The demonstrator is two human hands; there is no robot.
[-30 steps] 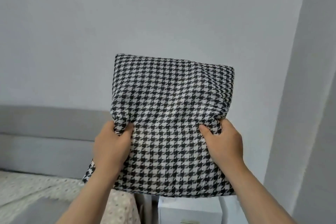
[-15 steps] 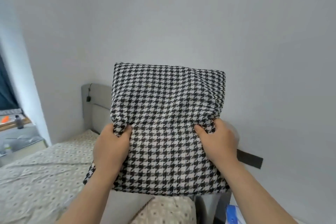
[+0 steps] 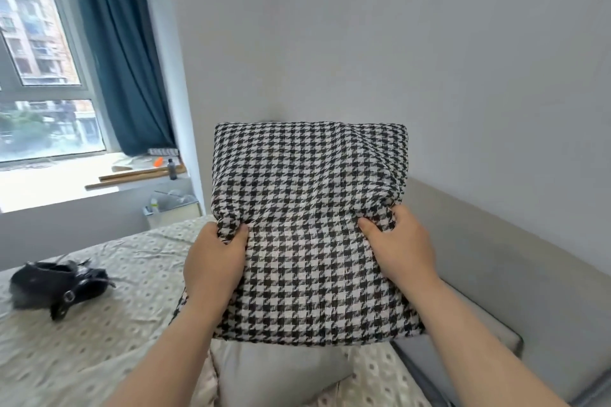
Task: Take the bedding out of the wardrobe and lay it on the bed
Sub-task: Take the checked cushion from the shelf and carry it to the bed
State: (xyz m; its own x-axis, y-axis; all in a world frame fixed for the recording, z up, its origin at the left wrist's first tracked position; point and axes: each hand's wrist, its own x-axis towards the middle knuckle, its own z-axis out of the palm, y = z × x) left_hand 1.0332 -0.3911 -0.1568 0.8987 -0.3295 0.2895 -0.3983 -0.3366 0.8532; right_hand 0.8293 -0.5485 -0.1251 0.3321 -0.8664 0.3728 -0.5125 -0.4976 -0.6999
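A black-and-white houndstooth cushion [image 3: 307,208] is held upright in the air in front of me, above the head end of the bed [image 3: 99,324]. My left hand [image 3: 215,264] grips its left side, thumb pressed into the fabric. My right hand [image 3: 400,251] grips its right side the same way. The bed has a beige dotted sheet, and a grey pillow [image 3: 277,373] lies on it just below the cushion. The wardrobe is out of view.
A grey padded headboard [image 3: 496,268] runs along the wall at right. A black bag [image 3: 56,284] lies on the bed at left. Beyond it are a window [image 3: 43,69], a blue curtain [image 3: 122,53] and a sill with small items [image 3: 158,168].
My view has swung left across the wall onto the bed, window and curtain. Both hands keep the same grip on the cushion, which stays upright in front of me.
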